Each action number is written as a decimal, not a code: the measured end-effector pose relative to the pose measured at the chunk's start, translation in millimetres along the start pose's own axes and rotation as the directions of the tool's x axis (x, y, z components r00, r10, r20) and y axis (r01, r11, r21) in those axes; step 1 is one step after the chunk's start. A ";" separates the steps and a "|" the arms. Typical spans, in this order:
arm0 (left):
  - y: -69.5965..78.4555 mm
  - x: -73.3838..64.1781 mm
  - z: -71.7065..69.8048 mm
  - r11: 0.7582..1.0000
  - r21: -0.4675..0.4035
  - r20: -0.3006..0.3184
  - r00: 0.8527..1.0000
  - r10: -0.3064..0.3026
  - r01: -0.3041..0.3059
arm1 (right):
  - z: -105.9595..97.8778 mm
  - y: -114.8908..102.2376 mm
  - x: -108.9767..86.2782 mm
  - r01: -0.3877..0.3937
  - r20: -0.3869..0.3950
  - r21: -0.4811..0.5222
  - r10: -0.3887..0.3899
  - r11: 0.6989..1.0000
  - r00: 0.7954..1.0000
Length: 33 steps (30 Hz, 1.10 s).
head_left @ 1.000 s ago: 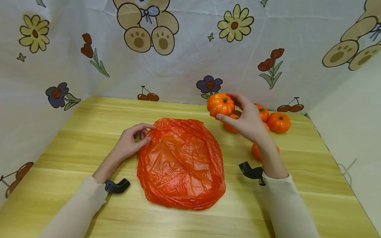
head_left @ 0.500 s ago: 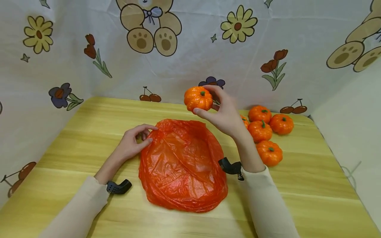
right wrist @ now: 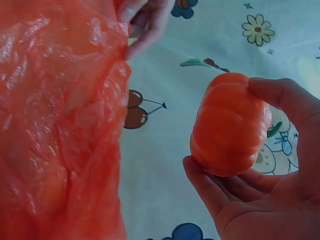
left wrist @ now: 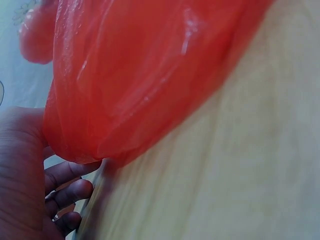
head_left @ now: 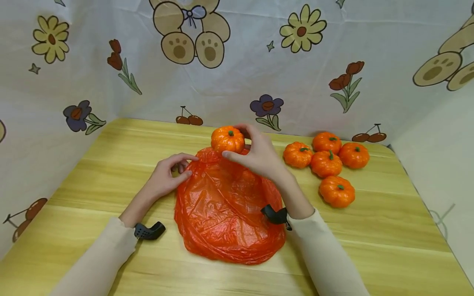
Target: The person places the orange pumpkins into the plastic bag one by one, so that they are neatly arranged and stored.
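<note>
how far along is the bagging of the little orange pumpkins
Early on. Done: nothing shows inside the crinkled orange plastic bag, which lies flat on the yellow wooden table. In hand: the right hand holds one small orange pumpkin over the bag's far edge, while the left hand pinches that edge. Left: four loose pumpkins wait on the table.

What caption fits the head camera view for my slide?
Right hand holds a small pumpkin over an orange bag pinched by the left hand.
</note>
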<state>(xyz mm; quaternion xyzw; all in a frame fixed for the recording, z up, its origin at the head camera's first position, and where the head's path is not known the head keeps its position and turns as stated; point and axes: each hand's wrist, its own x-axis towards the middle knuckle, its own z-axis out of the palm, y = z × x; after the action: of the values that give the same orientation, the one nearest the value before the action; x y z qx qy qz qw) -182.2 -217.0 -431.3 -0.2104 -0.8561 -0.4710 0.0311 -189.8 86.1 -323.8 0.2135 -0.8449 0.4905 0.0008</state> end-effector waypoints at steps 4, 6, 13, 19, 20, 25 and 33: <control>-1.4 -2.1 -0.4 1.000 0.001 -0.007 1.000 -0.001 0.001 | 12.0 4.7 2.3 -0.025 0.055 -0.009 0.025 1.000 0.998; -1.5 -1.8 -0.5 1.000 0.004 -0.010 1.000 0.000 0.000 | 17.1 8.1 3.3 -0.030 0.076 -0.034 0.033 0.999 0.997; -1.8 -2.4 -0.8 1.000 0.012 -0.009 1.000 0.004 -0.004 | 32.4 20.3 4.0 -0.024 0.133 -0.158 0.045 0.987 0.990; -3.3 -0.9 -0.2 1.000 0.008 -0.005 1.000 0.004 -0.004 | 39.8 28.9 3.9 -0.036 0.169 -0.188 0.068 0.981 0.983; -3.5 -0.7 -0.3 1.000 0.008 -0.004 1.000 0.005 -0.005 | 40.9 30.1 3.7 -0.035 0.175 -0.185 0.068 0.982 0.982; -2.7 0.0 -0.7 1.000 0.006 -0.002 1.000 0.013 -0.013 | 47.9 36.1 2.6 -0.039 0.195 -0.178 0.074 0.983 0.978; 0.4 -1.1 -1.4 1.000 0.015 0.002 1.000 -0.001 0.001 | 54.8 40.0 2.7 -0.035 0.205 -0.183 0.073 0.982 0.976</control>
<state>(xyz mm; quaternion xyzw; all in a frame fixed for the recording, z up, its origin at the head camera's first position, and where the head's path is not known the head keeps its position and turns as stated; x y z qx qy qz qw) -181.3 -218.3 -430.4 -0.2100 -0.8597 -0.4645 0.0316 -195.2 56.8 -384.9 0.2403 -0.8863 0.3871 -0.0829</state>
